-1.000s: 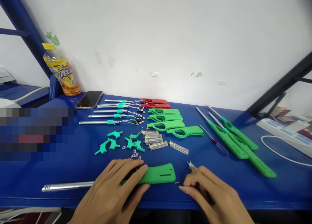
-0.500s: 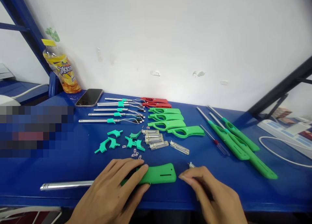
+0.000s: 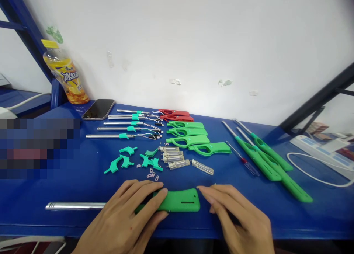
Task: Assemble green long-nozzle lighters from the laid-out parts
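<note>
My left hand [image 3: 125, 217] is closed over a green long-necked gas lighter [image 3: 179, 200] lying on the blue table, its silver tube [image 3: 74, 206] pointing left. Fingers hide the lighter's trigger area. Beside the handle's right end is my right hand [image 3: 235, 213], its fingers bent together and the index tip close to the handle. A tiny pale bit shows behind its knuckles; whatever it holds is mostly hidden. Beyond the hands lie clear fuel tanks [image 3: 173, 157], turquoise triggers [image 3: 125, 162] and small pale clips [image 3: 151, 174].
Silver tubes with wires [image 3: 110, 136] and green and red handle shells [image 3: 188, 139] lie in rows at the back. Long green lighters [image 3: 258, 158] and a screwdriver [image 3: 249, 167] lie right. A phone [image 3: 99, 109], drink bottle [image 3: 68, 77] and power strip [image 3: 318, 154] stand around the edges.
My right hand has moved slightly left, its index tip now closer to the handle's end. The pale tip behind its fingers is now almost hidden. My left hand keeps its hold.
</note>
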### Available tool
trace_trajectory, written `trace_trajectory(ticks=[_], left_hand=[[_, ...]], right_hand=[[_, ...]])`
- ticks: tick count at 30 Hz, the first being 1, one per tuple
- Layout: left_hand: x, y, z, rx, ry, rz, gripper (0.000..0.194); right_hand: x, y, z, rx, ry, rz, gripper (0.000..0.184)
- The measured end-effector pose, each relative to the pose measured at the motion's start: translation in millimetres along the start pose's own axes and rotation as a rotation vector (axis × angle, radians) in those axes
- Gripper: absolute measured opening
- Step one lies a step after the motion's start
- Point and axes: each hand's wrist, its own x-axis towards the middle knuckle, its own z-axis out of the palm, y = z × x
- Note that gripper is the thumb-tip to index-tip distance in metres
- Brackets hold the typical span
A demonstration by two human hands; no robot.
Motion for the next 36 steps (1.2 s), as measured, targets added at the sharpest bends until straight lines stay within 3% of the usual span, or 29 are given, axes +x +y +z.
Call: trace_trajectory(ticks=[7,12,29,36], left_hand=[[-1.0,0.7,-0.7,0.014,0.001,0.003,0.030],[-4.1,-1.6,1.1,0.002,-0.006,0.012,0.028],[8.0,5.1,-5.1,-0.047,0.045,-0.056,0.033],[8.0,3.9,-4.5,-0.028,0.020,-0.013,0.032]], right_hand=[[7.3,-9.3,-0.5,-0.036,0.031,-0.006,0.010],[8.9,-8.7,8.1,0.003,0.077,0.024,0.012],[6.1,0.2,11.1,-0.028,0.034,-0.029,0.013],[6.5,-3.6,12.2,-0.062,0.002,-0.047,0.016]])
